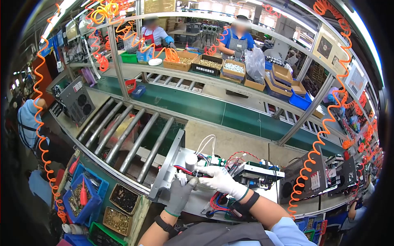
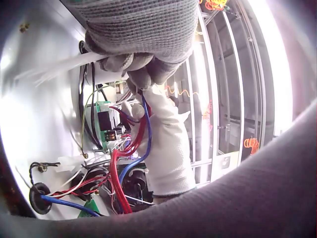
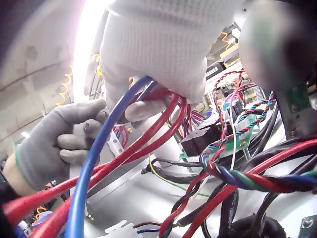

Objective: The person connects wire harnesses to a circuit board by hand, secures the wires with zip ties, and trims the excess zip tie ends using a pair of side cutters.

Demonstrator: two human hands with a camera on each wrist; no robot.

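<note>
My left hand [image 1: 180,197], in a grey glove, has its fingers curled around a bunch of thin white strips [image 2: 59,68] that look like cable ties. Its fingertips meet the right hand's at a bundle of wires. In a white glove, my right hand [image 1: 225,183] grips thick red wires [image 3: 156,130] and a blue wire [image 3: 94,153], which pass under its fingers. Both hands are over an open metal chassis [image 1: 167,167]. Inside it, a white cylinder [image 1: 191,161] stands beside the hands, and a green circuit board [image 2: 103,141] lies behind the wires.
Left of the chassis are metal rollers [image 1: 127,141] and blue bins [image 1: 84,205] of small parts. A green conveyor belt [image 1: 197,110] runs beyond. To the right stands another dark unit [image 1: 301,176]. Orange coiled hoses [image 1: 324,135] hang on both sides. Two people work across the line.
</note>
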